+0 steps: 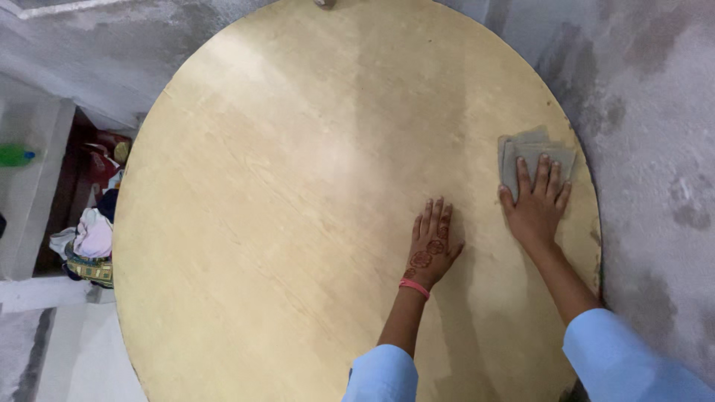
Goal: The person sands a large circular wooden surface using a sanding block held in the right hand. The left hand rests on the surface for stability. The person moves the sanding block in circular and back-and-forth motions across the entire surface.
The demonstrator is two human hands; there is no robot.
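Now: both hands flat on round wooden board (298, 208).
Right hand (538, 205) presses grey cloth (532, 156) at board's 3 o'clock edge, fingers spread; left hand (433, 242) open, empty, at its 8 o'clock.

Right hand (538, 205) flat on grey cloth (530, 155); left hand (432, 244) on round board (298, 223).

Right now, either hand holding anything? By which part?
Nothing gripped. Right hand presses flat on the grey pad's lower half, against the round board. Left hand lies flat on bare board.
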